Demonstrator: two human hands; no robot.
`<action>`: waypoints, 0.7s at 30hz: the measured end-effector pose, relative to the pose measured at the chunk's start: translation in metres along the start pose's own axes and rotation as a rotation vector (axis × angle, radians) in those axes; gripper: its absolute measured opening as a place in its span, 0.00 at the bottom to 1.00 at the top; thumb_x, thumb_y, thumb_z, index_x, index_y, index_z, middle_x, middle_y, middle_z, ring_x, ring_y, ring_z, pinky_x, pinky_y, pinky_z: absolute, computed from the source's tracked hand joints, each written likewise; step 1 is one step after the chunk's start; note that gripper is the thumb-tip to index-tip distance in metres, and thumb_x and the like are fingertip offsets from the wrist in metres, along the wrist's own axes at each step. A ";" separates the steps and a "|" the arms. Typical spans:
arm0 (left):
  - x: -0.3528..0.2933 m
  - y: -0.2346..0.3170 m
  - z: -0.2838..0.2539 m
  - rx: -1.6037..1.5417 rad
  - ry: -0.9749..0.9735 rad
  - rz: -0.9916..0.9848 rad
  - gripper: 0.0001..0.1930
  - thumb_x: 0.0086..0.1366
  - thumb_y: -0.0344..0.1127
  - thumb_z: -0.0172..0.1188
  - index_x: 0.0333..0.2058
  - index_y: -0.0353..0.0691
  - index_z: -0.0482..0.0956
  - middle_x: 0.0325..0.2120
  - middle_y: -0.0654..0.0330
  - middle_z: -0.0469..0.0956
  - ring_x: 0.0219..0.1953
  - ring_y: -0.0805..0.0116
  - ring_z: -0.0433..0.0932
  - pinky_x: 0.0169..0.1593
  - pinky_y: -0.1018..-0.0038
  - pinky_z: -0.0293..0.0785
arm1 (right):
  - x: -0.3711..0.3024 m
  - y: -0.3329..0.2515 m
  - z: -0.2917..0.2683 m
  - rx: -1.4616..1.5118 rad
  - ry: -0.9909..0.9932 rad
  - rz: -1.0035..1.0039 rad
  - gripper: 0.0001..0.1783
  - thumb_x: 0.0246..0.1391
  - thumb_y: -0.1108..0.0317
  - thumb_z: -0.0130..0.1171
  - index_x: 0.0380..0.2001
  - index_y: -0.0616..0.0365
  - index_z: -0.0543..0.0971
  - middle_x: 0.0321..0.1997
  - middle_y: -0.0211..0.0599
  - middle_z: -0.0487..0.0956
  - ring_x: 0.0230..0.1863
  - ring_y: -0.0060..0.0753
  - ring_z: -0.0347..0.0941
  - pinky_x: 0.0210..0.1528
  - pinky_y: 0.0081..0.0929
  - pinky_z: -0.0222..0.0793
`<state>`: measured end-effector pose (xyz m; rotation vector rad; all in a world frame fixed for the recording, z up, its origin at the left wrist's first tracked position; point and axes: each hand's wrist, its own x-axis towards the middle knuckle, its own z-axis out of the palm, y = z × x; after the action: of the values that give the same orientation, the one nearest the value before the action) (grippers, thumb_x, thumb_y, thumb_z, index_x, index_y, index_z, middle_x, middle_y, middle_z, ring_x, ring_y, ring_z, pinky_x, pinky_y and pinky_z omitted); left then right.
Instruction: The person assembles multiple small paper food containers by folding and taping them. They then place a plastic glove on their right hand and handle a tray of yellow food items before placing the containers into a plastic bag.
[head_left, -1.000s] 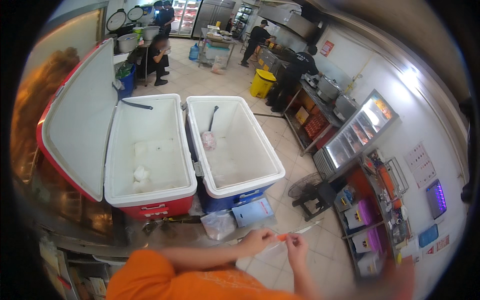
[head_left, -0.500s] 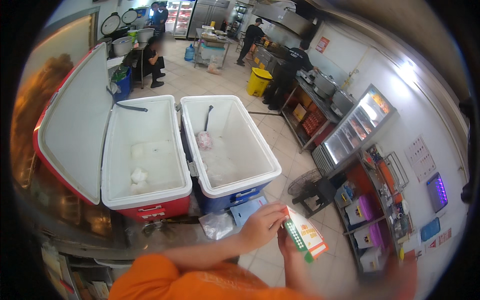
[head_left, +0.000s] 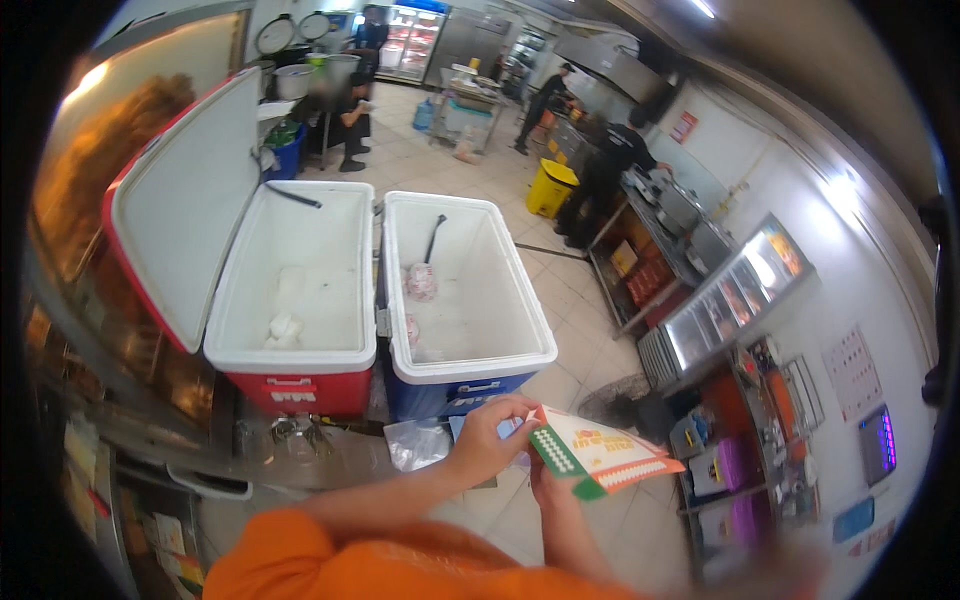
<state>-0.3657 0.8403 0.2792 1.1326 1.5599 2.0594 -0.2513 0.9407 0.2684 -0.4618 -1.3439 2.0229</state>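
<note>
Red cooler (head_left: 300, 393), white lumps (head_left: 285, 328) inside hard to make out, blue cooler (head_left: 470, 372), blue sheet (head_left: 458, 425) mostly behind left hand (head_left: 489, 440), its grip pinching carton (head_left: 605, 448)'s left corner, right hand (head_left: 552, 492) below, fingers hidden, grip can't tell, carton over floor (head_left: 585, 330), partly covering blurred fan (head_left: 616, 400).

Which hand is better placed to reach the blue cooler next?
Probably the left hand: it is closer to the blue cooler, while the right hand sits farther back, partly hidden by the carton.

A yellow bin (head_left: 552, 188) stands beyond what looks like a blurred fan (head_left: 612, 393).
</note>
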 end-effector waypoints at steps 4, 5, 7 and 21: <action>-0.011 0.013 0.005 0.239 0.082 0.220 0.09 0.67 0.25 0.63 0.45 0.31 0.84 0.50 0.48 0.83 0.52 0.54 0.83 0.57 0.68 0.77 | 0.015 -0.006 -0.014 0.019 -0.172 0.023 0.17 0.67 0.64 0.61 0.55 0.59 0.76 0.50 0.37 0.81 0.48 0.33 0.79 0.47 0.31 0.77; -0.016 0.014 0.013 0.205 0.094 0.202 0.09 0.68 0.25 0.63 0.45 0.30 0.84 0.51 0.48 0.83 0.53 0.56 0.83 0.58 0.69 0.77 | 0.020 -0.005 -0.020 0.034 -0.219 0.019 0.17 0.68 0.64 0.60 0.55 0.59 0.76 0.51 0.37 0.81 0.49 0.33 0.79 0.49 0.31 0.76; -0.029 0.014 0.032 0.156 0.162 0.157 0.09 0.68 0.24 0.62 0.45 0.30 0.84 0.53 0.47 0.82 0.54 0.59 0.83 0.58 0.69 0.77 | 0.027 0.001 -0.033 0.019 -0.227 0.000 0.19 0.67 0.62 0.61 0.56 0.59 0.76 0.52 0.37 0.81 0.52 0.33 0.78 0.52 0.30 0.75; -0.195 -0.031 0.101 -0.101 1.059 -0.185 0.18 0.67 0.27 0.64 0.56 0.33 0.81 0.50 0.61 0.83 0.50 0.75 0.78 0.54 0.76 0.75 | -0.051 0.071 -0.035 -0.457 -0.959 0.034 0.17 0.66 0.59 0.61 0.51 0.60 0.78 0.51 0.34 0.79 0.53 0.28 0.75 0.56 0.31 0.71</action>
<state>-0.1724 0.7886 0.1821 -0.2570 1.7889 2.7051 -0.2160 0.9111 0.1860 0.3818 -2.3869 2.0144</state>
